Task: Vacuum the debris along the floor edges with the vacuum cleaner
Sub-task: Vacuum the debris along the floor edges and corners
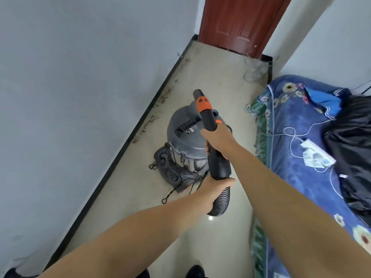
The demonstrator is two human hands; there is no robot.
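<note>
Fingers (206, 148) of the right hand (219, 140) wrapped around the vacuum wand (209, 125); left hand (215, 186) closed on the hose (219, 203). Nozzle raised above the vacuum cleaner (186, 141) — debris (158, 103) along the baseboard (120, 151) untouched; vacuuming not yet begun.

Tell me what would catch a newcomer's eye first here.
Both hands hold the black vacuum hose handle at centre: right hand on the grip, left hand on the ribbed hose below. Behind stands the grey vacuum canister; brownish debris lines the black baseboard on the left.
</note>
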